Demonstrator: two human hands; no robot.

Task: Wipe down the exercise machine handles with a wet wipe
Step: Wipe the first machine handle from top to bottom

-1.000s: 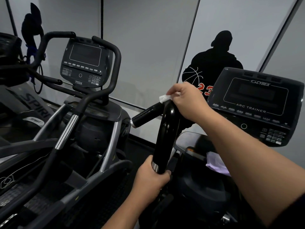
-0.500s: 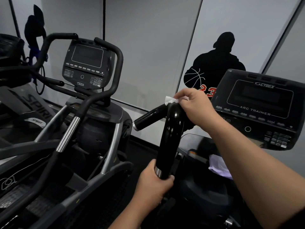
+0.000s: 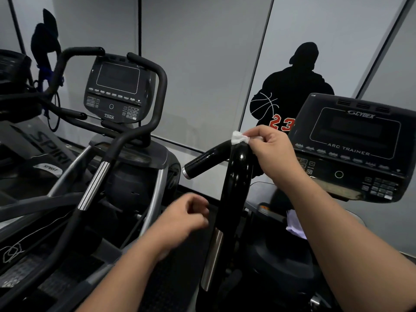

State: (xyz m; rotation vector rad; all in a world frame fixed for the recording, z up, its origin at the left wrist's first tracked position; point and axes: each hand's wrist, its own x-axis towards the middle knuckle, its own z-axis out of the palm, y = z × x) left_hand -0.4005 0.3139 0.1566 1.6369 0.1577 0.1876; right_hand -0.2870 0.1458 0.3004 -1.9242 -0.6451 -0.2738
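The console [image 3: 355, 147] reads "CYBEX" and "ARC TRAINER". Left of it stands a glossy black bent handle [image 3: 236, 176]. The right hand [image 3: 270, 149] pinches a crumpled white wipe [image 3: 239, 138] atop its bend; the left hand [image 3: 186, 218] is loosely curled beside the handle, holding nothing.

Both forearms are bare to the frame edge, with no sleeve, watch or ring showing on either.
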